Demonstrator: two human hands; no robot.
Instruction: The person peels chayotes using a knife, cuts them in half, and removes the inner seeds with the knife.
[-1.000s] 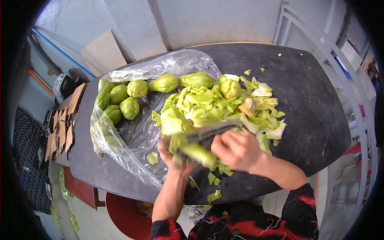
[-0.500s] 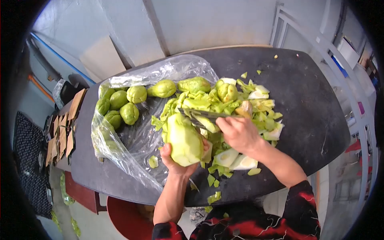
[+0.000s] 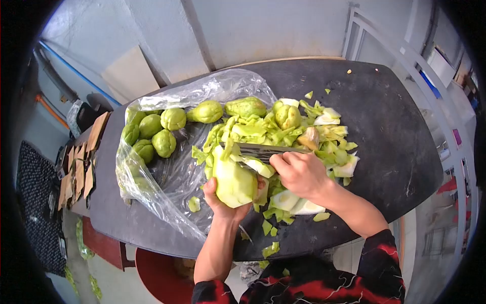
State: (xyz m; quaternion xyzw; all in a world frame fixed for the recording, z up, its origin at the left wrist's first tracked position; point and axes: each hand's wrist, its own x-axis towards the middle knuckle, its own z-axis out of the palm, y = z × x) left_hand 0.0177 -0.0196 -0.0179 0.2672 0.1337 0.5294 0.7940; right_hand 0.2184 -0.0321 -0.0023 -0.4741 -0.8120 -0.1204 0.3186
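My left hand (image 3: 226, 205) is closed around a large peeled chayote (image 3: 234, 180), pale green with flat cut facets, held upright above the table. In my right hand (image 3: 302, 175) is a knife (image 3: 273, 149), its dark blade reaching left to the top of the chayote. A strip of peel (image 3: 229, 148) hangs at the blade's tip, and a pale slice (image 3: 259, 166) lies just below the blade. The knife's handle is mostly hidden by my fingers. Behind and to the right of my hands spreads a heap of green peelings (image 3: 250, 129).
Several whole chayotes (image 3: 164, 143) rest in and along a clear plastic bag (image 3: 162, 202) on the left of the dark table (image 3: 390, 152). Larger pale offcuts (image 3: 286, 200) lie near my right wrist. A red bin (image 3: 162, 278) stands below the front edge, and flattened cardboard (image 3: 78, 164) is at far left.
The knife blade has turned flatter against the chayote's top, and a peel strip now stands up at its tip. My right hand has shifted slightly down; the chayote has tilted a little.
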